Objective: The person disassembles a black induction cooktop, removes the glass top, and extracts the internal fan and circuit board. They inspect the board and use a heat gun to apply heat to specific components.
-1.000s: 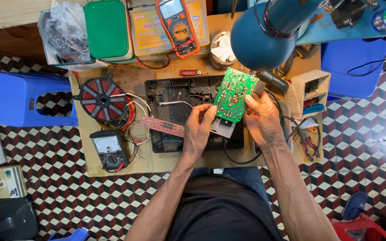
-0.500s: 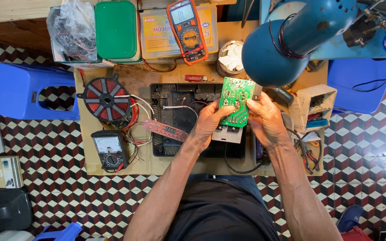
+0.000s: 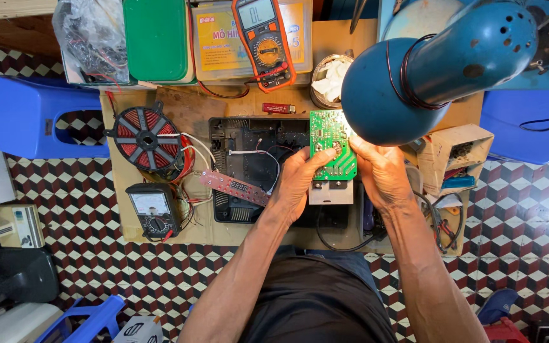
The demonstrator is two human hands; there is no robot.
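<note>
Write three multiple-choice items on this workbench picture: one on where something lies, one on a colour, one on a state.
1. Where does the red coil disc lie?
A. left of the open black casing
B. on the floor
C. under the lamp

2. What colour is the circuit board held by both hands?
A. red
B. green
C. white

3. How is the board held?
A. lying flat, untouched
B. by the left hand only
C. between the left hand and the right hand

Answers: 1 A, the disc sits on the bench to the casing's left. 2 B, its face is green. 3 C, fingers of both hands grip its edges beside the blue lamp.
</note>
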